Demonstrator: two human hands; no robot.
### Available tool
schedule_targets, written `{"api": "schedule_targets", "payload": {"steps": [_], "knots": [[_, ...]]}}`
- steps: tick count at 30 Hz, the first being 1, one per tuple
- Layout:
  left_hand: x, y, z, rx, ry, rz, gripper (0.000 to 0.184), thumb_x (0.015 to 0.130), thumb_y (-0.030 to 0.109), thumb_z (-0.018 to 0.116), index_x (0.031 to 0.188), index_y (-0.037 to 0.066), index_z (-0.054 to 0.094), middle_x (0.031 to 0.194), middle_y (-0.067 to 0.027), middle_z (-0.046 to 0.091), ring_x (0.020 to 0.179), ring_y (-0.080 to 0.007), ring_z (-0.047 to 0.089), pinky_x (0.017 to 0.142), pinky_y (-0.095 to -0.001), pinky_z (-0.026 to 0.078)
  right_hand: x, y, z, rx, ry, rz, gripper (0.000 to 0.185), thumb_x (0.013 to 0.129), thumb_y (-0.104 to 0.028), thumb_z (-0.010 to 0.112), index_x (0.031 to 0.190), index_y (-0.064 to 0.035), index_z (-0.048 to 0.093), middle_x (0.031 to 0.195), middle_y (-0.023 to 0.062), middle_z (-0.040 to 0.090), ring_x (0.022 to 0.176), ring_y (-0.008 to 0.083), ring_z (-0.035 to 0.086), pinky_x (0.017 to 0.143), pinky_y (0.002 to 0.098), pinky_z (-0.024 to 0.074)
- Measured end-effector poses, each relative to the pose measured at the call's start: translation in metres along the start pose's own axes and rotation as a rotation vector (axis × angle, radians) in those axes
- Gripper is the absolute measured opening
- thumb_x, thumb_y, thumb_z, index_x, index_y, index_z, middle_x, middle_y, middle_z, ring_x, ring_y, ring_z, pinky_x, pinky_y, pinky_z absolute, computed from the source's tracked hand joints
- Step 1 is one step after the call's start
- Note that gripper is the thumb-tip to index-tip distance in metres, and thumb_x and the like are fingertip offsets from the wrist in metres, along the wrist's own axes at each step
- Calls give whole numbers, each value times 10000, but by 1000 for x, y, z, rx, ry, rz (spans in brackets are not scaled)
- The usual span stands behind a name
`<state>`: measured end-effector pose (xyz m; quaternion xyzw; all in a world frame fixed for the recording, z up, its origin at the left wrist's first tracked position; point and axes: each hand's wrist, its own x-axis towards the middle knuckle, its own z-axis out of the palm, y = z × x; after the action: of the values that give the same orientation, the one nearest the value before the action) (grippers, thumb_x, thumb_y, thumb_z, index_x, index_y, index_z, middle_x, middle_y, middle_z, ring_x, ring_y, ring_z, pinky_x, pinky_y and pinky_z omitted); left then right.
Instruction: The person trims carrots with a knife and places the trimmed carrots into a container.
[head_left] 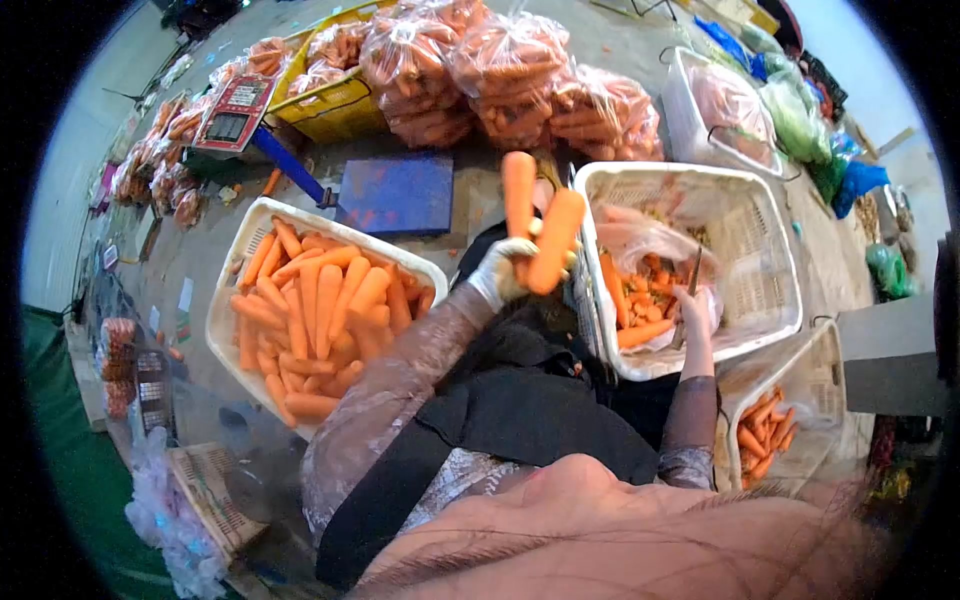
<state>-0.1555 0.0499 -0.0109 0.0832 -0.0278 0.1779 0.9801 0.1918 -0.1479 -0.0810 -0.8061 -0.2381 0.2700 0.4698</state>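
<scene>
Two large carrots [556,240] are in my left hand [508,272], which wears a pale glove and has its fingers closed round them, between the two nearest baskets. My right hand [694,308] is bare and closed on a knife [696,270], over the right white basket [790,270]. Inside that basket, a plastic bag [640,240] holds carrots and cut carrot pieces [655,290]. At my left stands a white basket [225,290] heaped with whole carrots [328,300].
Bagged carrots [510,80] stand along the back beside a yellow crate [335,115]. A blue-topped scale [397,195] is behind the left basket. Another basket [825,400] with small carrots stands at lower right, and a white crate [685,90] at the back right.
</scene>
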Motion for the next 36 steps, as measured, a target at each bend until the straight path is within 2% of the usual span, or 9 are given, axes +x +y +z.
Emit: {"api": "schedule_targets", "payload": {"steps": [9, 10, 13, 15, 17, 18, 24, 29, 36], "knots": [[-86, 48, -11, -233, 284, 387, 325, 685, -53, 572, 952, 129, 535, 1226, -275, 445, 1092, -428, 495, 869, -528, 471, 3, -14, 14, -198, -146, -79, 341, 845, -243, 635, 1079, 1, 599, 615, -16, 509, 463, 55, 458, 385, 199, 335], [-90, 47, -7, -237, 377, 489, 329, 675, -70, 580, 943, 113, 527, 1176, -256, 473, 1091, -437, 492, 874, -542, 468, -3, -22, 15, -139, -165, -63, 272, 810, -230, 668, 931, 10, 626, 640, -4, 559, 518, 65, 471, 433, 234, 363], [-98, 48, -17, -250, 586, 678, 349, 692, -51, 589, 1004, 68, 490, 1086, -234, 495, 1033, -427, 511, 883, -553, 468, 0, -26, 22, -177, -224, -29, 259, 813, -221, 665, 947, -5, 622, 673, 10, 568, 519, 76, 475, 456, 231, 390], [-94, 53, -17, -364, 693, 686, 409, 701, -41, 585, 1079, 19, 441, 1084, -234, 492, 1044, -412, 505, 905, -534, 460, -9, -21, 41, -453, 62, -662, 245, 812, -187, 641, 977, -7, 620, 793, 91, 658, 628, 181, 613, 577, 322, 486], [-73, 49, -15, -471, 794, 627, 481, 710, -30, 581, 1153, -30, 393, 1082, -234, 490, 1055, -397, 498, 926, -516, 452, -53, -68, 65, -500, 27, -615, 248, 810, -185, 619, 1035, -79, 621, 806, 135, 668, 673, 275, 648, 607, 384, 504], [-58, 41, -9, -397, 825, 617, 491, 733, -8, 589, 1167, -63, 365, 1088, -235, 487, 1048, -392, 502, 936, -499, 456, -57, -69, 81, -661, 111, -810, 272, 793, -143, 598, 1063, -121, 618, 715, 126, 644, 606, 297, 626, 549, 405, 491], [31, -13, 3, -104, 681, 236, 439, 813, 116, 590, 1156, -75, 392, 1056, -210, 545, 984, -373, 555, 902, -457, 488, -108, -124, 107, -624, 123, -961, 197, 781, -128, 591, 968, -66, 596, 582, 109, 593, 505, 262, 603, 479, 379, 473], [74, -59, 18, -58, 658, 22, 304, 856, 145, 522, 1090, -45, 488, 966, -162, 604, 839, -328, 626, 703, -388, 563, -106, -113, 82, -655, 259, -849, 194, 769, -124, 595, 958, -79, 598, 587, 117, 600, 516, 280, 609, 476, 387, 472], [70, -79, 24, 171, 594, 23, 319, 822, 49, 531, 1125, 24, 433, 1024, -129, 540, 950, -300, 584, 862, -469, 508, -29, -54, 7, -808, 470, -162, 178, 824, -178, 518, 892, -23, 572, 820, 228, 640, 758, 383, 637, 680, 475, 502]]}}
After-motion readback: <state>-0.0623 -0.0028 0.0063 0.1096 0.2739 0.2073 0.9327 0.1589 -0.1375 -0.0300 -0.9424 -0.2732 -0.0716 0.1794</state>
